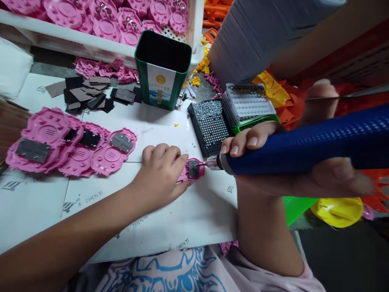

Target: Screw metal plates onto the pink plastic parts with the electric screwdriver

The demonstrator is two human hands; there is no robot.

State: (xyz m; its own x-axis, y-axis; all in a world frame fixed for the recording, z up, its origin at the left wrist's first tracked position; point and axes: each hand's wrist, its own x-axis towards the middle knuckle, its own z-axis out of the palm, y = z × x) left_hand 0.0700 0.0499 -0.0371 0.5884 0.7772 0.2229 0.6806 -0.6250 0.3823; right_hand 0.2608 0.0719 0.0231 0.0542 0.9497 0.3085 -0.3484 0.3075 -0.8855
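Observation:
My left hand (164, 172) is closed over a pink plastic shell (200, 173) on the white work surface, covering most of it. A dark grey cover plate (193, 169) lies on the shell's right end. My right hand (258, 142) is wrapped round a blue electric screwdriver (291, 150), held nearly level. Its thin bit points left and its tip meets the plate. Just beyond the tool's nose is a black screw tray (214, 134), its holes filled with rows of small screws and loose ones heaped at the far end.
Pink shells with plates (82, 150) overlap at left. Behind them lie loose dark plates (88, 95). A green tin (165, 77) stands near a white crate (115, 48) of pink shells. White trays (249, 103) and a large box (258, 36) are at right.

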